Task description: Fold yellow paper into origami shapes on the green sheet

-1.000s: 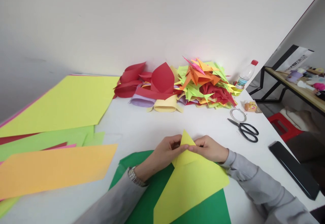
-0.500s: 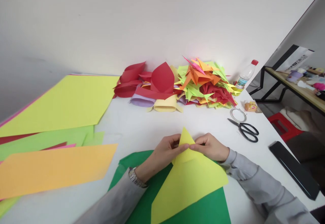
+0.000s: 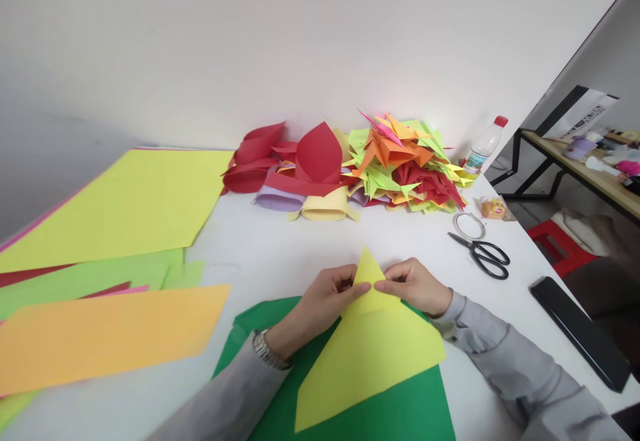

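A yellow sheet of paper [image 3: 370, 361], folded to a point at its far end, is held up between both hands. My left hand [image 3: 333, 294] pinches it from the left, thumb on the near face just below the tip. From the right, my right hand [image 3: 413, 286] pinches it the same way, and the two thumb tips nearly meet. The fingers behind the paper are partly hidden. Beneath the yellow paper lies a green sheet [image 3: 400, 411] on the white table.
Along the wall are red paper shapes [image 3: 320, 154] and a heap of folded coloured paper [image 3: 395, 151]. To the right lie scissors [image 3: 483, 254], a tape roll [image 3: 469, 226], a bottle [image 3: 483, 148] and a black case [image 3: 580, 334]. Orange paper [image 3: 110, 334] and yellow sheets [image 3: 135, 208] lie left.
The near part of the yellow paper has shifted slightly up and left. Both hands keep their pinch almost in place, with the thumbs a little further apart.
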`<action>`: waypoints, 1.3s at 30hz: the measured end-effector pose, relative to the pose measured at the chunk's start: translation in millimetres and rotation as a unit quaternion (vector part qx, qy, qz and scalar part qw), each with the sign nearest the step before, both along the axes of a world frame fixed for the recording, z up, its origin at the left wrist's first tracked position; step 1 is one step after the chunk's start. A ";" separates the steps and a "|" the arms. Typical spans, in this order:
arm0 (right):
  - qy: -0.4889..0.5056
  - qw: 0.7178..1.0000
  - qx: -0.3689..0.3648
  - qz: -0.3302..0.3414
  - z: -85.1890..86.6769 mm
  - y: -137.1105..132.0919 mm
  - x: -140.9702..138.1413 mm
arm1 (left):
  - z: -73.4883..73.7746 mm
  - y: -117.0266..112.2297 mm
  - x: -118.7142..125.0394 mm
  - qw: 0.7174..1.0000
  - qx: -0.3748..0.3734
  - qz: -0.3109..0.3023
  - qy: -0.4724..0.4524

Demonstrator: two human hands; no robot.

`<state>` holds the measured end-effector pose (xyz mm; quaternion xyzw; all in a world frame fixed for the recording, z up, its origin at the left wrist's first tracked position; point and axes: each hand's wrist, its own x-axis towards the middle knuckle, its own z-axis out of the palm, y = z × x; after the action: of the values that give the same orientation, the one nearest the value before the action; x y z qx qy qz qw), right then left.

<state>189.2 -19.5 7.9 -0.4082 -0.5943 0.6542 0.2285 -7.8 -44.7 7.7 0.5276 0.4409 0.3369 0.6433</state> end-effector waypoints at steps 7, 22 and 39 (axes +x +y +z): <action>0.034 0.996 -0.027 -0.073 -1.8 1.0 -1.6 | 2.1 0.5 0.3 0.999 0.020 0.031 0.011; 0.015 0.990 0.044 -0.133 -6.2 11.4 3.3 | 1.3 2.5 -2.2 0.991 -0.018 0.129 -0.027; 0.015 0.993 0.017 -0.115 -7.3 16.2 11.0 | -4.0 3.6 -7.1 0.990 -0.077 0.107 -0.052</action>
<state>200.3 -3.3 0.6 -0.4604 -0.5508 0.6193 0.3182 -14.9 -41.1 3.7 0.4081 0.4856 0.3953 0.6644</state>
